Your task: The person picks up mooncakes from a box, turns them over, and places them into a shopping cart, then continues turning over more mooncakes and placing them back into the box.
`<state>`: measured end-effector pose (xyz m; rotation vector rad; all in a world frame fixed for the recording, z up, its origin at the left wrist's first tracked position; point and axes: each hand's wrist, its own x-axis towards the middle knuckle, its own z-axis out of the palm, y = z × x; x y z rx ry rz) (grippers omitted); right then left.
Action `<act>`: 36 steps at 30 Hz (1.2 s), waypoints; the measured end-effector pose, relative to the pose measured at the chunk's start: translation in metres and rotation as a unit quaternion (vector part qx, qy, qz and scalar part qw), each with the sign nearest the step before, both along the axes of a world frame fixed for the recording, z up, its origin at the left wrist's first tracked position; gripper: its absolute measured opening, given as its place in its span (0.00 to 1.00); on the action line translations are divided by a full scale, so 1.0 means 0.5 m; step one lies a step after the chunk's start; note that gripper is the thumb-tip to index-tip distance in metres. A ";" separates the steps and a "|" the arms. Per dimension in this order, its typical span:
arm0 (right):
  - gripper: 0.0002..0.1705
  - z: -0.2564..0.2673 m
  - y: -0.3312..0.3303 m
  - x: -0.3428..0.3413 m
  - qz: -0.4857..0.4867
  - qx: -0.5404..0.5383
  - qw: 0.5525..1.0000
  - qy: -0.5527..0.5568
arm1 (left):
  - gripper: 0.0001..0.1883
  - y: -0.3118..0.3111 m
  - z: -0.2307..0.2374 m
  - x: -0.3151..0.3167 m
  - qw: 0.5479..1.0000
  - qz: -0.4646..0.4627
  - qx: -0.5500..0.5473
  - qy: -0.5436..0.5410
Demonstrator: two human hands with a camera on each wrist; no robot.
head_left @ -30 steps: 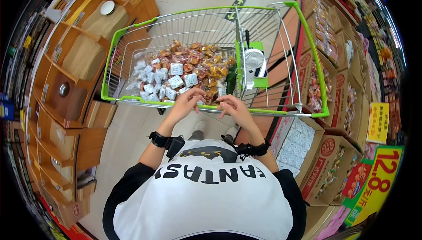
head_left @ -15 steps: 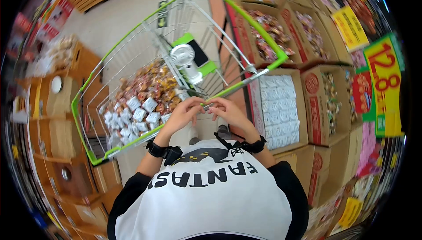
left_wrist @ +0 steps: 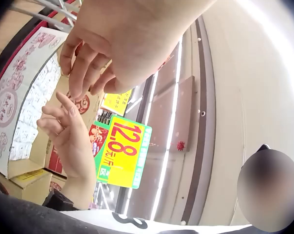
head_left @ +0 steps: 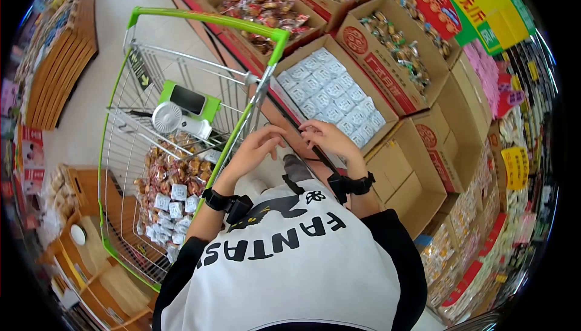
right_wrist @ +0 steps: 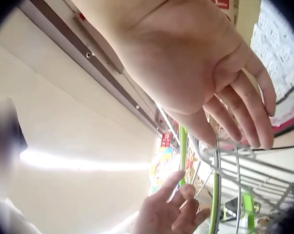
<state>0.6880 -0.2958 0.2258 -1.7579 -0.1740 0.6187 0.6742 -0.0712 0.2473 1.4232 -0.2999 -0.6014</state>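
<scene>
My left hand (head_left: 257,148) hovers beside the cart's green rim, fingers loosely bent and nothing in them. Facing it across a small gap is my right hand (head_left: 334,142), also loosely curled and holding nothing, in front of the carton of white packets (head_left: 333,92). In the right wrist view the right palm (right_wrist: 186,63) hangs with its fingers pointing down. The shopping cart (head_left: 134,22) stands to the left, with wrapped snacks (head_left: 172,167) and white square packets (head_left: 175,210) heaped inside. A white handheld fan (head_left: 166,117) and a phone (head_left: 187,99) rest on its green seat flap.
Cartons of wrapped sweets (head_left: 260,13) line the right side, with an open carton (head_left: 402,179) near my right elbow. A yellow price sign (head_left: 490,4) stands above them. Wooden shelving (head_left: 100,252) is at lower left, a slatted wooden stand (head_left: 66,70) at upper left.
The view has swung right: the cart has shifted left and turned, while the cartons have moved toward the middle. My hands came close together, then parted slightly, still holding nothing.
</scene>
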 end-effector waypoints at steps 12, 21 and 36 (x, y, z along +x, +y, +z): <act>0.10 -0.104 -0.218 -0.053 -0.214 -0.320 0.918 -0.097 | 0.11 -0.085 -0.074 0.029 0.998 -0.053 -0.017 0.018; 0.16 -0.184 -0.167 -0.058 -0.150 -0.311 0.913 -0.219 | 0.11 -0.088 -0.072 0.030 0.999 -0.044 0.001 0.014; 0.18 -0.221 -0.155 -0.033 0.035 -0.400 0.899 -0.175 | 0.11 -0.079 -0.079 0.039 0.998 -0.054 0.010 0.007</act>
